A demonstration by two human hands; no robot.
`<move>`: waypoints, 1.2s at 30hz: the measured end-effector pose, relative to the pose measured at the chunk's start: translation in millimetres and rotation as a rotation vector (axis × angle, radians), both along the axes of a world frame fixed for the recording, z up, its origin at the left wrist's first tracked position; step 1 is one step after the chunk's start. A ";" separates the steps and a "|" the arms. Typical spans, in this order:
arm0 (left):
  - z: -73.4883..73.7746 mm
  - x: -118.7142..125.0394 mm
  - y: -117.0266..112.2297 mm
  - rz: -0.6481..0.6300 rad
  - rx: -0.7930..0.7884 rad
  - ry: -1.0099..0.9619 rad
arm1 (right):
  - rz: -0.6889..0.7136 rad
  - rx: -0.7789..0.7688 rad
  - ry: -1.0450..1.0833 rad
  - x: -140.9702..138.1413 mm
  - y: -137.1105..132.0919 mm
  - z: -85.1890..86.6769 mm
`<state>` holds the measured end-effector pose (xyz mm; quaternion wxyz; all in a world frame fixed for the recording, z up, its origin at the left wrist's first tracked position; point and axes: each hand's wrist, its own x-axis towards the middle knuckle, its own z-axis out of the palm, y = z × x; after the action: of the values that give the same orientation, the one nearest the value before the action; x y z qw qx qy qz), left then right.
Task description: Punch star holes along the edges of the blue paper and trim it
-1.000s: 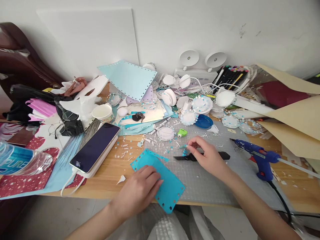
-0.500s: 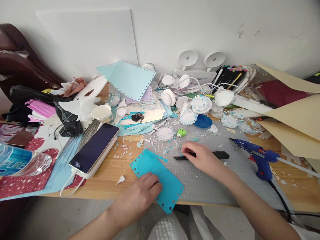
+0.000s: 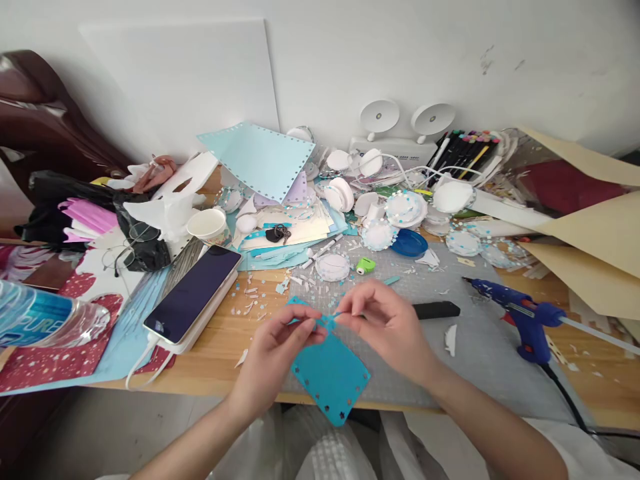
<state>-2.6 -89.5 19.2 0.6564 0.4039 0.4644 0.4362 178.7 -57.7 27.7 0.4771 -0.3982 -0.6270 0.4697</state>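
Head view: teal sheet [image 3: 330, 377], likely light, floppy, tear-prone at punched holes; left hand [image 3: 275, 350] and right hand [image 3: 393, 327] pinch its top edge.

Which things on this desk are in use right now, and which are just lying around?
In use: left hand and right hand, both pinching the teal paper strip at the top edge of the punched teal sheet, over the grey cutting mat.
Lying about: black-handled knife, glue gun, green punch, phone, paper cup, marker pens, water bottle.
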 end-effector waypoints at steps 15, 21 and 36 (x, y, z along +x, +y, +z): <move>-4.1 -31.5 54.9 0.271 0.231 0.282 | -0.069 0.448 -0.694 42.5 -14.7 -9.1; -28.4 -55.3 76.3 0.159 0.725 1.163 | -0.005 0.374 -1.134 95.5 -23.0 -35.5; -6.5 -29.7 45.7 -0.420 0.900 1.380 | -0.352 0.518 -1.007 95.7 15.9 -31.7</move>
<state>-32.3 -43.8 12.6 0.0702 0.8797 0.4586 0.1044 274.5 -41.8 -3.9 0.2732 -0.5407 -0.7950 -0.0319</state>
